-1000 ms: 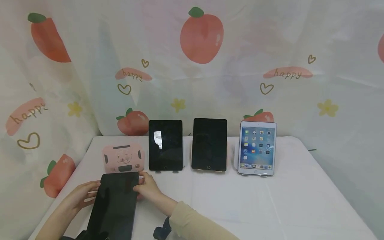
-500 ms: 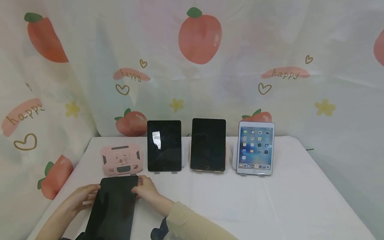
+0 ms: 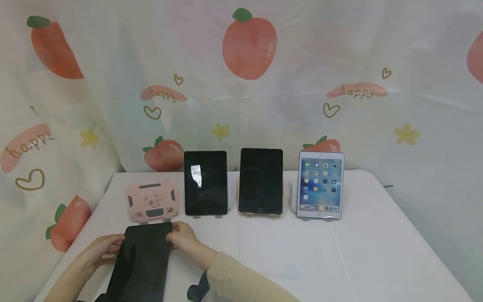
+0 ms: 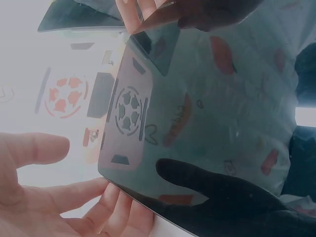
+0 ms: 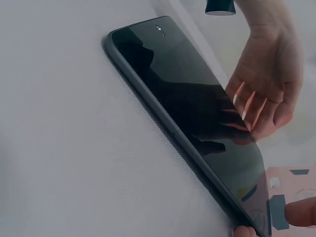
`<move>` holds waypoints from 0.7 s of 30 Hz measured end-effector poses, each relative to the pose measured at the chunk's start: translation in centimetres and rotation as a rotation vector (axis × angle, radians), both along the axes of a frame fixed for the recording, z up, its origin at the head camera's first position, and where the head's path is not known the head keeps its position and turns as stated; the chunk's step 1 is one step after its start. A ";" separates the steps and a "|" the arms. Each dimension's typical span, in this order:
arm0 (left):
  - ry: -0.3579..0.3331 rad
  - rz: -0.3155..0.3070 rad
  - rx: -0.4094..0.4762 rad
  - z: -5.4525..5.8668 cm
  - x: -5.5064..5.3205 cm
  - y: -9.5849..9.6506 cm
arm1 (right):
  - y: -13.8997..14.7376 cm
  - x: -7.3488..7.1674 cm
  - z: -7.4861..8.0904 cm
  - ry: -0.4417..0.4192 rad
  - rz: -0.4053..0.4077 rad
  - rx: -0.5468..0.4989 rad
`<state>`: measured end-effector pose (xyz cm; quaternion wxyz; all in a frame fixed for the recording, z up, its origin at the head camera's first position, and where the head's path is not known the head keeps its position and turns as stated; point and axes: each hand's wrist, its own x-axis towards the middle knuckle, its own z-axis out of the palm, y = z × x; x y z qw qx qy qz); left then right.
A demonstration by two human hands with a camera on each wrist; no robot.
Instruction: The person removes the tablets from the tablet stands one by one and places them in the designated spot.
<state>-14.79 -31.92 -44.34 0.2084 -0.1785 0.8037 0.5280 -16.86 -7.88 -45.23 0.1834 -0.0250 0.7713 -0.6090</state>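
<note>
In the head view a black tablet lies at the left front, screen up, its far end just short of a pink stand with a cut-out ball pattern. My left hand has its fingers against the tablet's left edge; in the left wrist view the thumb is stretched out, apart from it. My right hand holds the far right corner with bent fingers. One right fingertip shows on that edge in the right wrist view. The dark screen mirrors hands and backdrop. The tablet's underside is hidden.
Along the back of the white table three tablets lean upright on stands: a dark one, another dark one, and a white one with its screen lit. A patterned cloth hangs behind them.
The tablet's far end has come down and towards me, away from the pink stand, whose lower lip now shows. Both hands moved with it. The whole head view shifted slightly.
</note>
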 end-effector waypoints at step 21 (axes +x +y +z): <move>0.068 -0.038 -0.068 -0.4 0.3 0.5 | 0.1 0.0 0.1 -0.012 -0.011 0.007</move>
